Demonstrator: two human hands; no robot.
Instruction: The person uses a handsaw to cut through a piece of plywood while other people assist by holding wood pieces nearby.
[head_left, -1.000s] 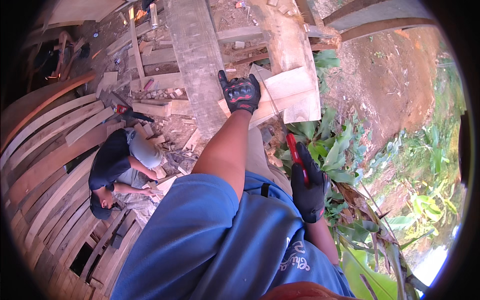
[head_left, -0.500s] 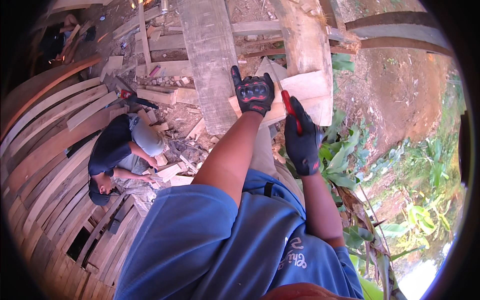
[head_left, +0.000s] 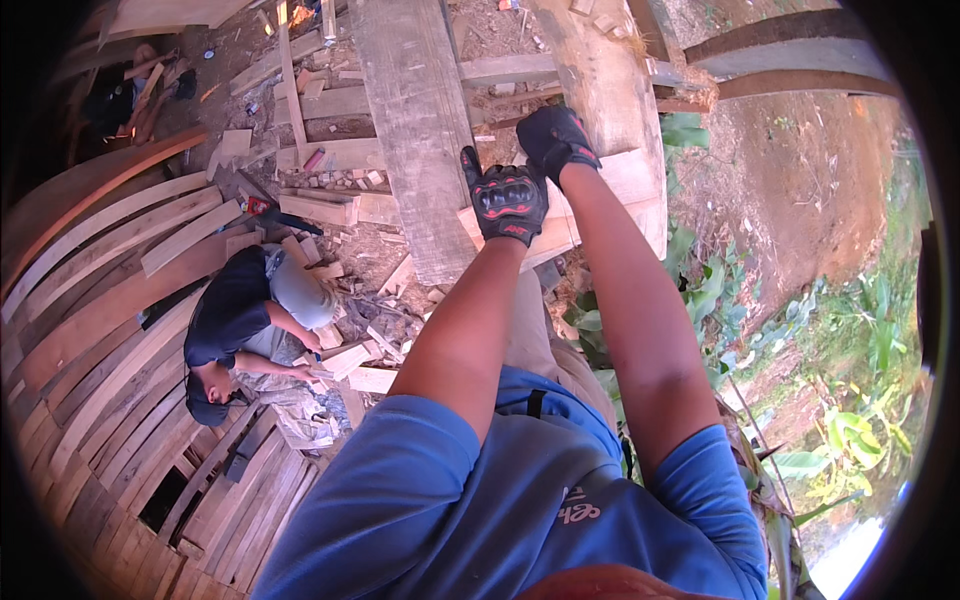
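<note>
A short pale board [head_left: 625, 195] lies across two thick planks, the left plank [head_left: 415, 120] and the right plank [head_left: 595, 75]. My left hand [head_left: 506, 198], in a black glove with red trim, presses on the left part of this board. Its fingers curl over the far edge, with one outer digit stretched along the left plank. Just beyond the board, my right hand [head_left: 557, 140], also gloved, is curled close beside the left. What it holds is hidden behind the glove; no saw shows in this view.
At left, a person in a dark shirt [head_left: 235, 310] crouches over wood pieces beside stacked boards [head_left: 120, 350]. Offcuts [head_left: 345, 155] litter the ground ahead. Green plants [head_left: 705, 290] and a dirt slope [head_left: 800, 170] lie at right. Another person [head_left: 140, 90] is at the far left.
My right hand has moved forward and left, from the board's near side to beyond it. The red-handled saw it held is out of sight. My left hand stays on the board.
</note>
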